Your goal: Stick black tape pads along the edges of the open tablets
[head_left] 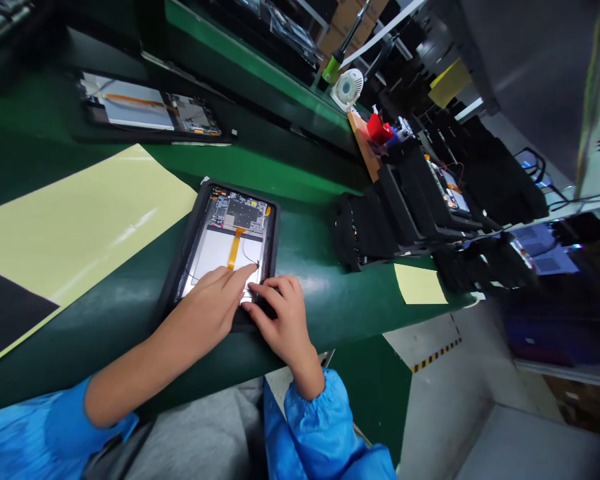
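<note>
An opened tablet (220,250) lies in a black tray (276,233) on the green bench, its circuit board at the far end. An orange ribbon cable (235,248) runs from the board over the silver battery area, and a thin dark wire curves beside it. My left hand (217,293) reaches over the near part, fingers drawn together, the fingertips at the tablet's right edge by the wire. What they grip, if anything, is hidden. My right hand (283,313) rests at the near right corner, thumb and index finger apart, tips touching the tablet.
Another opened tablet (140,107) sits in a black tray at the back left. A yellow sheet (95,213) covers part of the bench at left. Stacked black trays (400,207) stand at right, near a small yellow paper (420,283). A white fan (349,88) stands on the ledge.
</note>
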Demonstrator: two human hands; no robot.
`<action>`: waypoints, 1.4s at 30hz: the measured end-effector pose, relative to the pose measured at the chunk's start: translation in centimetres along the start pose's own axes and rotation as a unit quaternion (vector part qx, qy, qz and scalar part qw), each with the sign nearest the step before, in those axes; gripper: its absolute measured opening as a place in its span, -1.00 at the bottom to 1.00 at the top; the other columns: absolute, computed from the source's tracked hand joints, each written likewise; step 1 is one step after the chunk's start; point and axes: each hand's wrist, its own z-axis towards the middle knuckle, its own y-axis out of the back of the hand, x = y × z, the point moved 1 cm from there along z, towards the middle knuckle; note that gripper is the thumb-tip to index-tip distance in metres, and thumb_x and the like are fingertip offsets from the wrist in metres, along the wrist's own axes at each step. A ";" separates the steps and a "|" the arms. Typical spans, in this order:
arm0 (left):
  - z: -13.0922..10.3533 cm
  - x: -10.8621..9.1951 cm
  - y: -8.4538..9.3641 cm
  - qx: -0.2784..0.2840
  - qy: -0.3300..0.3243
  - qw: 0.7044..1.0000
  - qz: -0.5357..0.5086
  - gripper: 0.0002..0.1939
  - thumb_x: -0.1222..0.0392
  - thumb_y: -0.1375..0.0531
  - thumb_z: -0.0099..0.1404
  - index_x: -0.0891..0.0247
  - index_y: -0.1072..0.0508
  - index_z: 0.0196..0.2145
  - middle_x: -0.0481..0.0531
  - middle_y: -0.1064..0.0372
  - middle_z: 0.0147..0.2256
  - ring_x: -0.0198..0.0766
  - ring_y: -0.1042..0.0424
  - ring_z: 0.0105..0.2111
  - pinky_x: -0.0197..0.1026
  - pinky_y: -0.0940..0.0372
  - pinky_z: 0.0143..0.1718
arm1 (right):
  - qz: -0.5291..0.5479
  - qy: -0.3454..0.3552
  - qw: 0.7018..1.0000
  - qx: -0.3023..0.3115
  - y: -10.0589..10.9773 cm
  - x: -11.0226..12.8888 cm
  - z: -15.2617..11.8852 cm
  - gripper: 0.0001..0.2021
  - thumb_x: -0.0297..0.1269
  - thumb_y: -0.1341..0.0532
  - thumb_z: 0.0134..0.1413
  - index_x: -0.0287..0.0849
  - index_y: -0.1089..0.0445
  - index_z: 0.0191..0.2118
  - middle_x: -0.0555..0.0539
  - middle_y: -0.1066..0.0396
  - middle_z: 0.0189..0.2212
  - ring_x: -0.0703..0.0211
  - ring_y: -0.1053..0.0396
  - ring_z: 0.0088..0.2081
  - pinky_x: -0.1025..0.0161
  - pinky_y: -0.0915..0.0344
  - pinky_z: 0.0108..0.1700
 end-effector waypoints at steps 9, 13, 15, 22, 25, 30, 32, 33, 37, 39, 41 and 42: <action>-0.3 0.9 -0.3 0.058 0.024 0.996 -0.056 -0.61 0.35 0.04 0.51 0.33 -0.33 0.21 0.10 -0.42 -0.25 -0.11 -0.42 -0.25 -0.12 -0.29 -0.23 | 0.226 -0.064 0.971 0.032 2.6 -1.3 5.0 -0.76 -0.31 -0.32 0.26 -0.04 -0.57 0.03 -0.08 -0.48 -0.08 0.16 -0.42 -0.08 0.19 -0.37 0.01; -0.1 1.0 -0.2 0.076 0.029 0.994 -0.067 -0.58 0.33 0.07 0.50 0.33 -0.35 0.22 0.11 -0.43 -0.25 -0.09 -0.41 -0.25 -0.10 -0.28 -0.23 | 0.273 -0.065 0.951 0.127 2.6 -3.2 6.8 -0.90 -0.21 -0.37 0.21 -0.09 -0.59 -0.20 -0.06 -0.53 -0.18 0.13 -0.46 -0.11 0.18 -0.36 -0.03; -0.1 0.9 -0.1 0.079 0.033 0.994 -0.074 -0.56 0.31 0.07 0.51 0.30 -0.33 0.25 0.09 -0.43 -0.26 -0.10 -0.41 -0.26 -0.10 -0.27 -0.24 | 0.278 -0.069 0.951 0.114 2.9 -3.1 7.0 -0.89 -0.21 -0.38 0.20 -0.11 -0.56 -0.30 -0.05 -0.52 -0.24 0.15 -0.46 -0.15 0.18 -0.36 -0.03; 0.0 0.8 -0.1 0.081 0.076 0.989 -0.094 -0.38 0.30 0.04 0.47 0.26 -0.02 0.45 0.01 -0.44 -0.30 -0.13 -0.41 -0.32 -0.10 -0.31 -0.20 | 0.233 -0.094 0.964 -0.081 4.9 1.1 3.4 -0.91 -0.32 -0.29 0.28 -0.12 -0.48 -0.30 -0.04 -0.45 -0.28 0.17 -0.40 -0.20 0.22 -0.33 -0.12; -0.1 0.6 0.2 0.063 0.083 0.993 -0.062 -0.48 0.29 0.03 0.48 0.29 -0.15 0.36 0.11 -0.47 -0.17 -0.06 -0.42 -0.17 -0.03 -0.33 -0.11 | 0.242 -0.173 0.937 -0.182 4.1 1.9 1.3 -0.90 -0.29 -0.28 0.27 -0.12 -0.46 -0.31 -0.09 -0.44 -0.18 0.12 -0.43 -0.08 0.19 -0.36 -0.06; 0.0 0.4 0.6 0.056 0.037 0.998 -0.003 -0.77 0.29 0.01 0.51 0.24 -0.41 -0.03 0.14 -0.48 -0.17 -0.03 -0.42 -0.16 -0.03 -0.30 -0.16 | 0.186 -0.258 0.936 -0.150 0.5 2.3 -0.7 -0.87 -0.25 -0.25 0.24 -0.13 -0.45 -0.33 -0.20 -0.41 0.16 -0.08 -0.28 0.30 -0.08 -0.17 0.34; 0.0 0.2 0.6 0.058 -0.007 0.998 0.002 -0.73 0.36 0.06 0.51 0.24 -0.42 -0.06 0.10 -0.48 -0.24 -0.06 -0.43 -0.20 -0.07 -0.30 -0.18 | 0.165 -0.266 0.938 -0.152 -0.6 2.5 -1.1 -0.87 -0.23 -0.24 0.25 -0.12 -0.46 -0.31 -0.20 -0.40 0.19 -0.08 -0.23 0.34 -0.11 -0.11 0.39; 0.0 0.1 0.7 0.054 -0.028 0.998 0.005 -0.70 0.40 0.07 0.50 0.25 -0.43 -0.06 0.09 -0.48 -0.26 -0.08 -0.43 -0.22 -0.08 -0.30 -0.18 | 0.157 -0.267 0.938 -0.155 -1.0 2.6 -1.1 -0.87 -0.22 -0.23 0.26 -0.12 -0.47 -0.30 -0.20 -0.40 0.19 -0.07 -0.22 0.35 -0.11 -0.10 0.40; -0.2 -0.1 0.9 0.036 -0.074 0.996 0.020 -0.67 0.45 0.08 0.48 0.35 -0.42 0.01 0.10 -0.47 -0.30 -0.10 -0.45 -0.26 -0.11 -0.32 -0.20 | 0.156 -0.281 0.933 -0.160 -1.6 2.6 -1.2 -0.85 -0.22 -0.23 0.25 -0.13 -0.48 -0.31 -0.19 -0.42 0.17 -0.05 -0.26 0.32 -0.08 -0.12 0.39; -0.5 0.1 1.1 0.036 -0.077 0.996 0.016 -0.66 0.43 0.08 0.49 0.36 -0.40 0.07 0.10 -0.47 -0.30 -0.10 -0.46 -0.27 -0.11 -0.33 -0.21 | 0.164 -0.292 0.930 -0.155 -1.6 2.5 -1.1 -0.87 -0.25 -0.24 0.21 -0.13 -0.48 -0.35 -0.18 -0.43 0.16 -0.05 -0.29 0.29 -0.06 -0.14 0.37; -0.7 0.4 1.3 0.044 -0.059 0.997 -0.001 -0.67 0.38 0.06 0.51 0.35 -0.38 0.11 0.11 -0.49 -0.28 -0.09 -0.48 -0.27 -0.11 -0.36 -0.21 | 0.172 -0.299 0.927 -0.148 -1.6 2.4 -0.9 -0.88 -0.31 -0.25 0.16 -0.13 -0.47 -0.40 -0.17 -0.45 0.13 -0.05 -0.31 0.26 -0.06 -0.16 0.35; -0.8 0.7 1.3 0.050 -0.045 0.998 -0.013 -0.68 0.35 0.05 0.52 0.33 -0.38 0.11 0.11 -0.50 -0.26 -0.09 -0.49 -0.26 -0.11 -0.37 -0.21 | 0.175 -0.303 0.926 -0.146 -1.6 2.4 -0.9 -0.89 -0.33 -0.25 0.14 -0.13 -0.47 -0.41 -0.17 -0.45 0.12 -0.05 -0.32 0.25 -0.06 -0.16 0.34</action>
